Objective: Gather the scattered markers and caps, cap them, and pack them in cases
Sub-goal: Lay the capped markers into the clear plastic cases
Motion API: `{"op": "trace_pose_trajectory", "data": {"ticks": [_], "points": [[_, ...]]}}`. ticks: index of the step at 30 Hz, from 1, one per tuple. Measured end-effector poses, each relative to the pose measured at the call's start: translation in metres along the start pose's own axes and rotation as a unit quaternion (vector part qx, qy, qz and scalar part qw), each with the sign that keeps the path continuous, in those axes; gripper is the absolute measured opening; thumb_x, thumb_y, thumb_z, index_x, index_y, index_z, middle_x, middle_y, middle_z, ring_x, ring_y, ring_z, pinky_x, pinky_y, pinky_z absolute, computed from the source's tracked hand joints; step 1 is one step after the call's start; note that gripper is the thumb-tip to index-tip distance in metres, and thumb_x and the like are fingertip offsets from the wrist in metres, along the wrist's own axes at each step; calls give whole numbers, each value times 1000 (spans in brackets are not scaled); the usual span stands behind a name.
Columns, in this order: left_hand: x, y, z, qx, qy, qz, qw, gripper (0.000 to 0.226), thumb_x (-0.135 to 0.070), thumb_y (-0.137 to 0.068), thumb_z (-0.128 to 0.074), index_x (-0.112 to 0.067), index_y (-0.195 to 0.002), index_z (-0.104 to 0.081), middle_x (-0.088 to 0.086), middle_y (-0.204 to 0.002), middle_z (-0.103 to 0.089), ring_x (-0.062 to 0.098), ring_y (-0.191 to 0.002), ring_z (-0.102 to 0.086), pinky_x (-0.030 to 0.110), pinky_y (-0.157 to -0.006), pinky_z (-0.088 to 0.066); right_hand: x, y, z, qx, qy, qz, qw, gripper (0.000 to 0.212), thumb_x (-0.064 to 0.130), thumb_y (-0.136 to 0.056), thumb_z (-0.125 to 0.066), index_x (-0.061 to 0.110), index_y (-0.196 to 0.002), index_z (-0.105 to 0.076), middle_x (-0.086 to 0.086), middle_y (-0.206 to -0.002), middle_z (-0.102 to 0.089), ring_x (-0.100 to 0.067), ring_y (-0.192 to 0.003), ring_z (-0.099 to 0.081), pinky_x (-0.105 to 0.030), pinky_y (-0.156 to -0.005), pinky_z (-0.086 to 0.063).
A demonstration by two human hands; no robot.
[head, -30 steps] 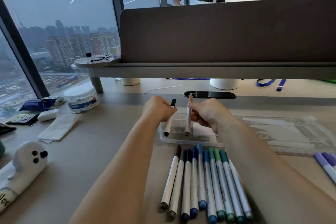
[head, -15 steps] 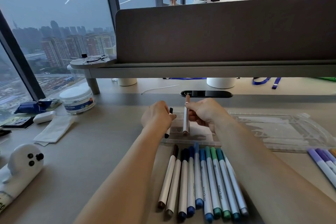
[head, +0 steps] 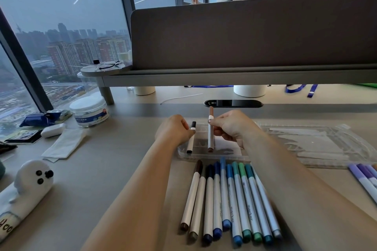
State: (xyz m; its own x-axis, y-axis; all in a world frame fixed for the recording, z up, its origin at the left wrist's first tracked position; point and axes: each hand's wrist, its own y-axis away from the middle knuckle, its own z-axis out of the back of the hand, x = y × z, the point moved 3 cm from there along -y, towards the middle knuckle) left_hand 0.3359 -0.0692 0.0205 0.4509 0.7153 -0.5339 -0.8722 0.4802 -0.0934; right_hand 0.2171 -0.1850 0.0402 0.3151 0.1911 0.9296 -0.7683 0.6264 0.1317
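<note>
My left hand (head: 175, 130) pinches a black-capped white marker (head: 191, 138), whose lower end points down into the clear plastic case (head: 285, 153). My right hand (head: 230, 126) holds a brown-capped marker (head: 210, 130) nearly upright, its lower end standing in the case's left end. Several capped markers (head: 228, 199) in brown, dark blue, blue and green lie side by side on the desk between my forearms. A few purple markers (head: 365, 177) lie at the right edge.
A grey desk divider with a shelf (head: 244, 75) overhangs the far desk. A white tub (head: 89, 111), a folded tissue (head: 65, 144), a white case (head: 53, 130) and a white seal plush (head: 22, 191) sit at the left. A cable slot (head: 233, 103) lies behind the case.
Both hands stay over the case's left end. The black marker dipped behind my left hand, then showed again, its lower end now in the case. The brown marker stands more upright.
</note>
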Motion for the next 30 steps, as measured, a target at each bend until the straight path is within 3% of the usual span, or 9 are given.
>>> {"op": "trace_pose_trajectory", "data": {"ticks": [6,9,12,15,18,23,28,30], "points": [[2,1,1,18,37,-4,999,13,-34,-83,-69,-26,-86,-58,-2,-94,-64,16,-82,-59,30,-70,-52,1,-9,-9,0,4,-11,1000,17,20,-88,-67,5,-94,-69,-6,-79,-69,-12,-69,-65,-23,-65,-50],[1,2,4,32,66,-5,997,7,-26,-85,-67,-21,-88,-62,1,-91,-65,18,-81,-61,33,-78,-56,2,-20,-18,1,30,-20,999,21,22,-85,-71,3,-93,-70,-13,-91,-72,-23,-86,-70,-35,-83,-57],[0,2,7,48,102,-2,994,8,-12,-85,-64,-18,-79,-65,5,-80,-65,22,-77,-64,39,-81,-58,0,-27,-28,1,81,-19,997,29,28,-80,-75,3,-94,-70,-14,-94,-71,-28,-89,-69,-42,-87,-56],[1,2,9,57,113,2,992,21,-6,-84,-62,-20,-67,-64,4,-72,-65,22,-74,-64,40,-81,-58,-2,-32,-34,-3,109,-18,994,34,31,-79,-76,1,-95,-69,-16,-95,-71,-29,-84,-66,-37,-77,-53],[0,4,10,72,124,1,990,19,-8,-82,-66,-19,-67,-65,7,-75,-67,22,-76,-64,40,-83,-57,-4,-33,-37,-11,157,-19,987,39,36,-81,-74,1,-97,-66,-15,-93,-67,-26,-79,-59,-32,-66,-46],[-3,8,13,104,126,-9,986,10,-11,-77,-75,-17,-74,-67,15,-97,-71,25,-91,-65,40,-87,-55,-4,-37,-38,-6,197,-28,980,38,38,-83,-72,2,-94,-67,-16,-93,-68,-28,-76,-62,-28,-55,-46],[-2,9,13,125,113,-12,986,20,-14,-74,-79,-16,-89,-66,10,-100,-67,25,-99,-63,37,-89,-54,-3,-35,-37,16,204,-46,978,30,28,-84,-73,-1,-90,-69,-15,-81,-66,-26,-66,-59,-30,-55,-49],[-2,10,12,129,103,-14,986,25,-16,-74,-79,-15,-95,-66,8,-101,-65,23,-96,-61,31,-82,-51,-2,-34,-37,26,205,-48,977,27,26,-85,-72,-1,-88,-69,-14,-75,-63,-25,-62,-56,-29,-55,-48]]}}
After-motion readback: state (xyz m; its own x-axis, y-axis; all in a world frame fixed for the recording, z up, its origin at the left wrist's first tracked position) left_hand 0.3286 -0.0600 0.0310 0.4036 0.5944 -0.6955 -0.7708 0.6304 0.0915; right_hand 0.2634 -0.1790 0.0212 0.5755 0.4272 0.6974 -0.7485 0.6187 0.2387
